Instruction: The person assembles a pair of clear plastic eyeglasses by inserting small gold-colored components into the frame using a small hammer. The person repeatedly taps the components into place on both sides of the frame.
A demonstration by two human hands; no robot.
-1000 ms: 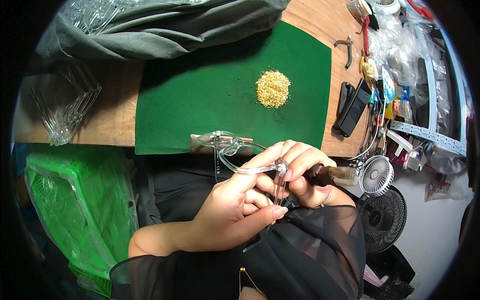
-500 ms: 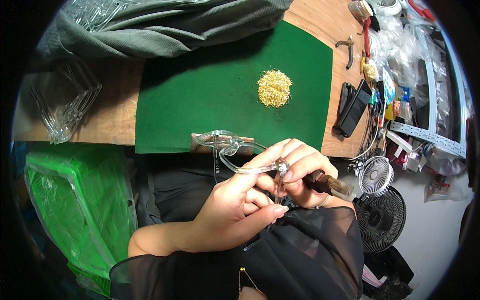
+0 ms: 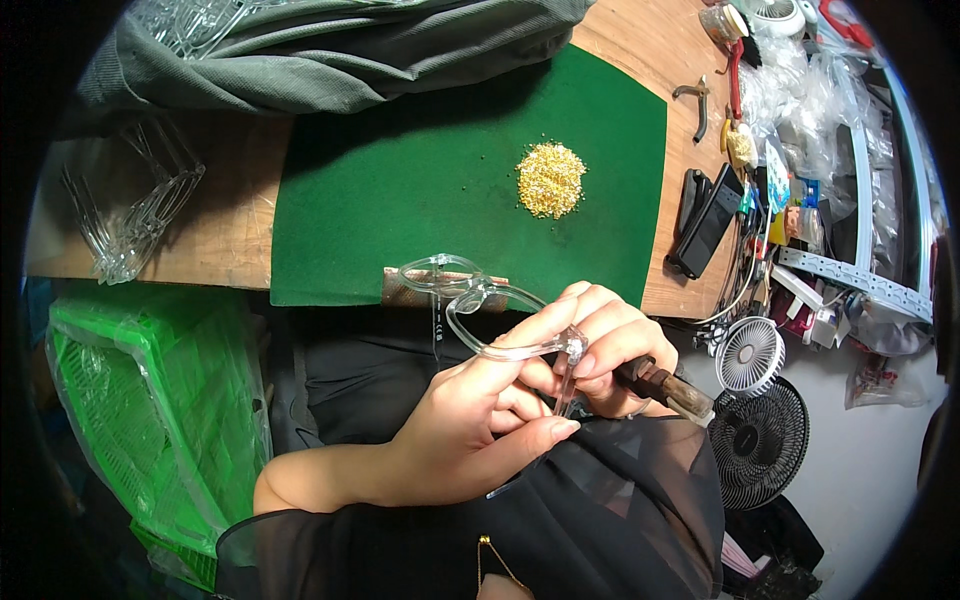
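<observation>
My left hand (image 3: 480,425) is closed round a clear plastic eyeglasses frame (image 3: 505,352), its thumb and fingers on a temple arm. The front of the frame points away from me, above the mat's near edge. At the frame's hinge corner are the fingers of my right hand (image 3: 612,335), which is also closed. It holds a hand tool with a worn brown handle (image 3: 668,388) pointing to the lower right. The tool's working end is hidden behind my fingers. Beyond my hands, a pile of tiny gold and silver metal pieces (image 3: 551,181) lies on the green mat (image 3: 400,190).
More clear frames (image 3: 140,205) lie at the table's left, under a grey cloth (image 3: 330,60). A phone (image 3: 707,222) and pliers (image 3: 697,105) lie on the right, beside cables and plastic bags. Green crates (image 3: 150,420) stand lower left; fans (image 3: 752,355) stand lower right.
The eyeglasses frame has shifted slightly to the right and tilted a little. The brown handle has moved slightly right and down with my right hand. Both hands keep their hold.
</observation>
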